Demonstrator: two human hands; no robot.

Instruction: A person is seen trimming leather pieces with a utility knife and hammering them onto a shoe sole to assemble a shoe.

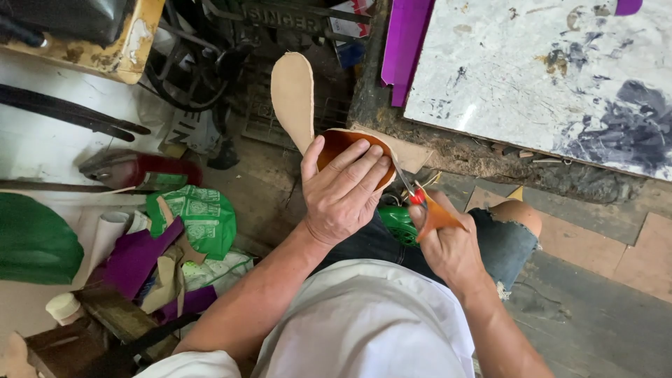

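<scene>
At your nine o'clock a green printed bag (199,218) and purple scraps (133,257) lay piled on the floor, well apart from the cutting. Your left hand (343,190) was spread flat, fingers pressed on the sole-shaped brown leather piece (301,105), which stretched from under your palm toward twelve o'clock, apparently to keep it steady and taut against the blades. At three o'clock of that hand, your right hand (448,241) was clenched around the red-handled scissors (414,192), their blades meeting the leather's edge just beside your left fingertips, below the paint-stained board (546,70).
</scene>
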